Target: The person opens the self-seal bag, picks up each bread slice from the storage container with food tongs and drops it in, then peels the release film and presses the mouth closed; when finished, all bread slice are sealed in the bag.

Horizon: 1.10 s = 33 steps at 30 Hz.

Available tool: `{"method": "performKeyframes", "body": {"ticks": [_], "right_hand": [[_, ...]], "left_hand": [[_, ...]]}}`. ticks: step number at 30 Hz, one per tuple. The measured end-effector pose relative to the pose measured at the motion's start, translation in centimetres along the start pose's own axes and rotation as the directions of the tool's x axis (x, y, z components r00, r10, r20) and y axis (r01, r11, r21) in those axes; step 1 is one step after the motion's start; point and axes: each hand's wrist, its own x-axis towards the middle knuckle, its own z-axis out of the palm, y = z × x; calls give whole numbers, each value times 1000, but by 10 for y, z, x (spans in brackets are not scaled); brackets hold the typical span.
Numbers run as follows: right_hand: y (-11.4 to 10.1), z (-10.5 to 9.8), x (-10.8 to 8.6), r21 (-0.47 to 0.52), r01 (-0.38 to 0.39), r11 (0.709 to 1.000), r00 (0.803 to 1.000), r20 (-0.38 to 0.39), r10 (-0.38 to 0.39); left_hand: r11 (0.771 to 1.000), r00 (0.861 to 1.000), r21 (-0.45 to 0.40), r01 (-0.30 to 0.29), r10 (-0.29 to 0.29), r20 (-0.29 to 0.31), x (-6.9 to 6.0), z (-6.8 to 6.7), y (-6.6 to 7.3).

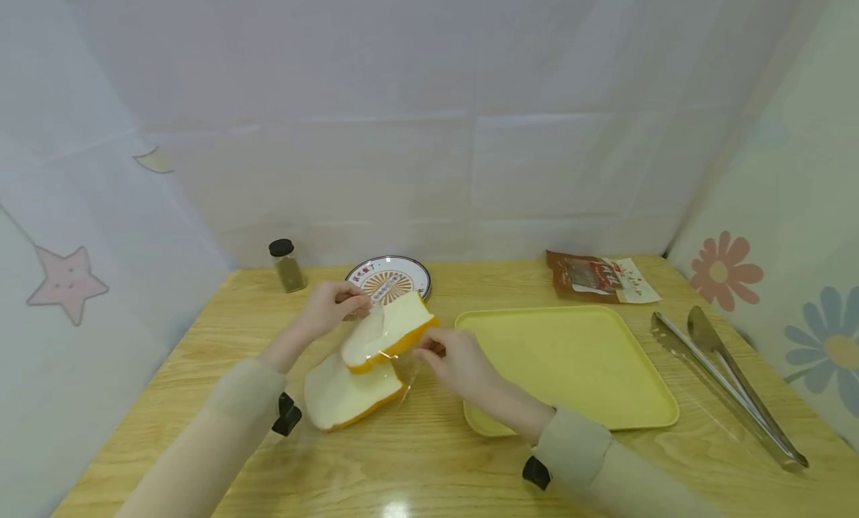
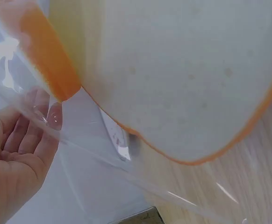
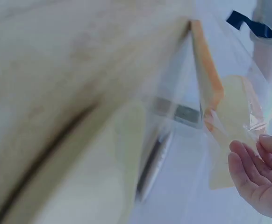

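We look down at a wood-grain tabletop (image 1: 429, 477) where two hands handle clear plastic film (image 3: 255, 116) around a thick slice of bread. The left hand (image 1: 332, 305) has its fingers curled, thumb and fingertips drawn together to pinch the film at the far left of the bread. The right hand (image 1: 459, 358) pinches the film between thumb and forefinger at the bread's right end, its other fingers loosely bent.

Between the hands, the upper bread slice (image 1: 392, 328), white with an orange-brown crust, sits tilted, overlapping the lower bread slice (image 1: 345, 395), which lies on the tabletop nearer to us. We cannot tell whether the film encloses both slices.

Behind the bread is a round patterned plate (image 1: 385, 283), with a black-capped spice jar (image 1: 288, 272) standing to its left. Just right of the bread lies a yellow rectangular tray (image 1: 564, 361); beyond its far edge is a brown-and-cream food packet (image 1: 597, 277), and metal tongs (image 1: 703, 332) rest to its right.
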Motion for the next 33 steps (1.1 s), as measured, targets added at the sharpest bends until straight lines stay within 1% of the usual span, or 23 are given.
{"method": "performKeyframes", "body": {"ticks": [2,4,5,7,9,11,14,16,18,21,23,26,27,28,30,32,33], "right_hand": [[-2,-10,1,15,4,1000,999,-40,-3],[-3,-19,3,39,2,999,997,-79,2],[-4,-24,4,55,1,998,995,-99,4],[-5,-34,6,98,-3,995,990,-140,17],[-7,-43,7,152,-21,988,984,-174,48],[-7,-52,8,189,-41,981,977,-200,80],[-7,-65,8,231,-74,970,969,-214,125],[-5,-73,9,247,-82,965,970,-201,134],[-5,-81,11,246,-92,965,976,-169,136],[-5,-93,15,200,-71,977,991,-101,93],[-6,-103,17,145,-51,988,997,-44,58],[-11,-121,21,61,16,998,1000,19,-17],[-13,-126,22,29,47,998,998,29,-48],[-16,-131,23,-9,75,997,997,32,-75],[-21,-139,26,-68,121,990,993,13,-121],[-26,-144,28,-120,146,982,989,-3,-147],[-28,-146,28,-140,154,978,987,-17,-158]], "left_hand": [[998,997,-63,0,-5,-82,-4,-4,6],[994,989,-111,-14,-3,-149,-9,-7,12],[991,984,-129,-23,0,-177,-11,-9,16],[980,975,-191,-47,3,-222,-16,-12,23],[966,966,-247,-78,12,-259,-20,-13,30],[947,956,-298,-121,31,-292,-24,-15,36],[904,938,-376,-203,69,-339,-30,-16,43],[877,925,-411,-250,91,-369,-34,-16,49],[857,914,-429,-285,107,-392,-37,-17,54],[849,897,-423,-316,122,-425,-43,-18,61],[834,886,-429,-346,139,-443,-46,-19,65],[813,864,-436,-386,153,-480,-51,-20,72],[809,856,-434,-396,154,-493,-52,-19,75],[813,849,-423,-400,155,-505,-54,-19,78],[808,835,-425,-408,141,-532,-57,-17,83],[801,822,-430,-416,128,-555,-60,-15,87],[796,809,-428,-429,128,-574,-61,-15,89]]}}
